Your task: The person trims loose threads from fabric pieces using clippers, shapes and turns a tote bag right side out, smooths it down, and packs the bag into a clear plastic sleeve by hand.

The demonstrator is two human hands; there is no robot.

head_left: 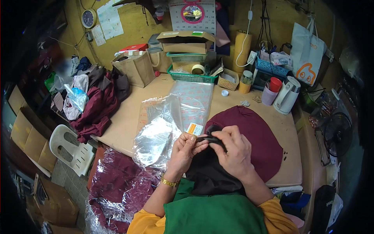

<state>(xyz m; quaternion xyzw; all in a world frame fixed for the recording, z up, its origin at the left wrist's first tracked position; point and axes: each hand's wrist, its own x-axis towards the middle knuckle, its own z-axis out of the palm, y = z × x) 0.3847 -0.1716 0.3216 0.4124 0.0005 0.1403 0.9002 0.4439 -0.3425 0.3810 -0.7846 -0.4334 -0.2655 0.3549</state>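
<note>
Black cloth (pixel 212 171) hangs over my lap and rises to both hands. My left hand (pixel 186 148), with a gold watch at the wrist, pinches an edge of it between thumb and fingers. Just to the right, my right hand (pixel 233 150) grips a fold of the same cloth, its fingers bent. A tag with an orange and white print (pixel 194 128) shows just above my left hand; whether it is attached to the cloth I cannot tell. Behind and right of my hands, maroon fabric (pixel 253 136) lies spread on the table.
Clear plastic bags (pixel 159 132) lie left of my hands on the table (pixel 128 103). A clothes pile (pixel 97 101) is at the left edge, with plastic-wrapped maroon garments (pixel 120 187) below. Green baskets (pixel 191 74) stand at the back, a white kettle (pixel 287 95) at the right.
</note>
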